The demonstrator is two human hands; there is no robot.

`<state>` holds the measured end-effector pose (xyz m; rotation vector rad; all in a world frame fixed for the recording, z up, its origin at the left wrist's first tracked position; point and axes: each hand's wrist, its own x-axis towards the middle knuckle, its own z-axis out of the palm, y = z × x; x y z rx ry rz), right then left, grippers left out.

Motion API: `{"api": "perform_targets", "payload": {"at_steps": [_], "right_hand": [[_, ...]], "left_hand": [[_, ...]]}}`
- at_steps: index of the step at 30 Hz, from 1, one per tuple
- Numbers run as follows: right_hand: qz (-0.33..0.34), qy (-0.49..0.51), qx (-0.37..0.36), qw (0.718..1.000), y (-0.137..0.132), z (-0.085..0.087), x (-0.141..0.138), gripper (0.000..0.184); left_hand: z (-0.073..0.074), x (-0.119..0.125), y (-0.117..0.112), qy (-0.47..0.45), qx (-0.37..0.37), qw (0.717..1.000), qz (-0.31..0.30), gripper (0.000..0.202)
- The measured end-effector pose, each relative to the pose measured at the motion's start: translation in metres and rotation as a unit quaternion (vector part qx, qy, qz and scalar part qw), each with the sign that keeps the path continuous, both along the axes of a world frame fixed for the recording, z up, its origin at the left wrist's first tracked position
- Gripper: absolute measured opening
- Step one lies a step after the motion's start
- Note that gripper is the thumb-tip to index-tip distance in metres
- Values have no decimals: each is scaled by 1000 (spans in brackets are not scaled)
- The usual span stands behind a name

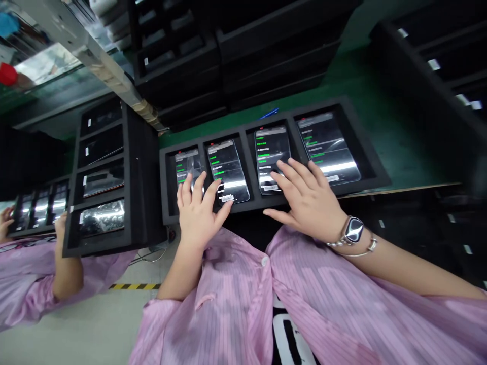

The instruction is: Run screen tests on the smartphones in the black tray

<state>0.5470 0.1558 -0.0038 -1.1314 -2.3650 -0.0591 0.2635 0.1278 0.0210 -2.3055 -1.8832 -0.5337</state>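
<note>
A black foam tray (376,175) lies on the green bench with several lit phones in its slots. My left hand (198,210) rests with fingers spread over the two left phones (228,170), fingertips touching their screens. Over the lower end of the third phone (271,157), my right hand (310,197) lies flat with its fingers apart; a watch and bracelet circle that wrist. The rightmost phone (327,147) is uncovered. Neither hand holds anything.
A taller stack of black trays with phones (102,177) stands at the left. More black trays (243,45) are piled behind and at the right (437,71). A co-worker's arm in a pink sleeve (66,268) handles another tray at far left.
</note>
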Motion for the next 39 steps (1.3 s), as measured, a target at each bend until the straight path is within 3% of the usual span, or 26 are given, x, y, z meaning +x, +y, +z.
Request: {"api": "perform_targets", "payload": {"at_steps": [6, 9, 11, 14, 18, 21, 24, 28, 32, 36, 39], "right_hand": [[-22, -5, -32, 999, 0, 2, 1, 83], [-10, 25, -58, 998, 1, 8, 12, 81], [-8, 35, -75, 997, 6, 14, 16, 79], [-3, 23, -88, 996, 15, 22, 7, 73], [6, 4, -87, 996, 17, 30, 1, 66], [-25, -2, -74, 997, 9, 36, 26, 63], [-68, 51, -44, 995, 1, 45, 60, 63], [-32, 116, -14, 993, 9, 60, 70, 68], [7, 98, -24, 995, 40, 58, 29, 66], [20, 119, 10, 993, 70, 30, -13, 55], [38, 90, 37, 994, 79, 15, -25, 45]], "left_hand": [[1, 3, 3, -21, -21, 1000, 3, 47], [9, -13, 0, -72, -41, 996, -29, 54], [15, -32, -7, -122, -13, 992, -38, 58], [20, -62, -23, -133, 29, 991, 13, 56], [11, -81, -36, -137, -29, 987, 73, 53], [2, -83, -36, -142, -68, 984, 85, 60], [2, -82, -33, -118, -86, 986, 83, 75], [23, -73, -18, -74, -46, 993, 75, 87], [44, -35, 20, -95, 16, 995, -19, 86], [31, 7, 61, -95, 13, 991, -93, 85], [16, 20, 74, -73, 7, 990, -118, 83]]}}
